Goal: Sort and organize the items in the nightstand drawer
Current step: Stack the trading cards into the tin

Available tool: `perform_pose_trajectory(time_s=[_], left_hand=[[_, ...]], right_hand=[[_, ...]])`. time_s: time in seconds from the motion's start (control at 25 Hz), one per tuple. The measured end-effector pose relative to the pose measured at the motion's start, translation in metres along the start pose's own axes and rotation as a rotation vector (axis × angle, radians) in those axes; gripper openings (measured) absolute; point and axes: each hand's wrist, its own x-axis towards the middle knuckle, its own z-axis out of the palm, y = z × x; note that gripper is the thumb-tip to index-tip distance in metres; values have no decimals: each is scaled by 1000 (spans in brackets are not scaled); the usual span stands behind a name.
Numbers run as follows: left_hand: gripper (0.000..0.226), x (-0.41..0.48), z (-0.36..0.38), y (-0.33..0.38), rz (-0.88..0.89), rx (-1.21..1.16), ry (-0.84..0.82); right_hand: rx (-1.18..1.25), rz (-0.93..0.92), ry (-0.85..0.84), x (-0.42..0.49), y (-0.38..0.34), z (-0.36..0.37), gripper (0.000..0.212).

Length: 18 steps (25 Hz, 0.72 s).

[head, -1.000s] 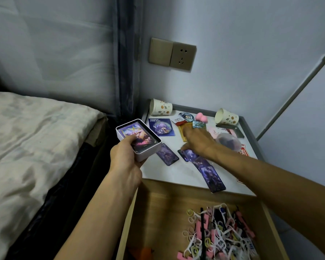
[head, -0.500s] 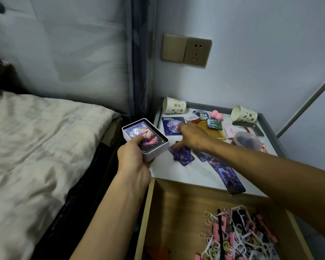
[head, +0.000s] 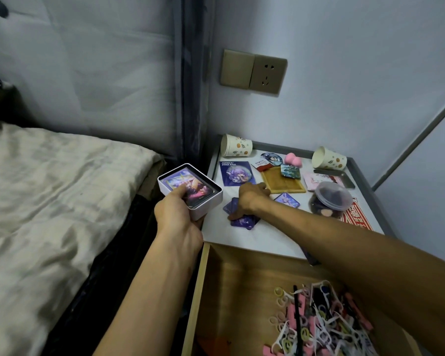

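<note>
1. Your right hand (head: 251, 199) has slid leftward across the nightstand top (head: 254, 237) since half a second ago, dragging the loose purple cards (head: 243, 220) into a rough overlapping pile under its palm and fingers.
2. That hand lies flat on the pile with fingers bent down over the cards; you press on them rather than lift them, and whether any card is pinched cannot be told.
3. Your left hand (head: 181, 214) grips the white card box (head: 190, 190) from below and the near side, thumb laid over the top card, holding it just left of the right hand, beyond the nightstand's left edge.
4. One more purple card (head: 287, 200) lies just right of your right hand, apart from the pile.
5. Beyond your right fingers sit a blue printed card (head: 238, 173) and a wooden tray (head: 284, 182), with a small tile resting on the tray's far edge.
6. Further right stands a clear lidded tub (head: 330, 201), touching a red packet (head: 357, 214).
7. Two paper cups (head: 235, 145) lie tipped on their sides along the back.
8. Below your right forearm the open drawer (head: 231, 291) holds a tangle of small plastic clips (head: 316, 327).
</note>
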Motion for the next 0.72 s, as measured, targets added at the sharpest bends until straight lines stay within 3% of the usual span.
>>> perform_pose_trajectory(time_s=[0.16, 0.44, 0.6, 0.72], left_hand=[[14, 2, -2, 1, -4, -6, 14], [17, 0, -2, -1, -18, 0, -27], [14, -1, 3, -16, -50, 96, -23], [15, -4, 7, -32, -55, 229, -75]], right_hand=[[25, -99, 36, -8, 3, 4, 55], [149, -111, 17, -32, 11, -6, 55], [576, -144, 140, -59, 45, -12, 23], [1021, -150, 233, -101, 90, -25, 22]])
